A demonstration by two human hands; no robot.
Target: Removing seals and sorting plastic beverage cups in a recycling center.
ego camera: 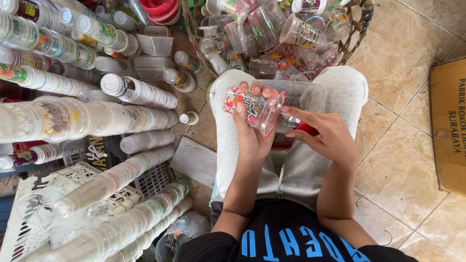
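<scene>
My left hand [251, 130] grips a clear plastic cup [252, 107] with a red and green printed label, held on its side above my lap. Its open rim faces right. My right hand [326, 136] holds a small red tool [307, 128], and its index finger reaches to the cup's rim. A clear rectangular plastic tray [307, 96] lies on my grey trousers just behind the cup. Part of the red tool is hidden under my fingers.
Long stacks of nested clear cups [87, 119] fill the left side. A wicker basket [357, 29] of loose cups stands ahead. A white plastic crate [58, 194] lies at lower left. A cardboard box [449, 126] sits on the tiled floor at right.
</scene>
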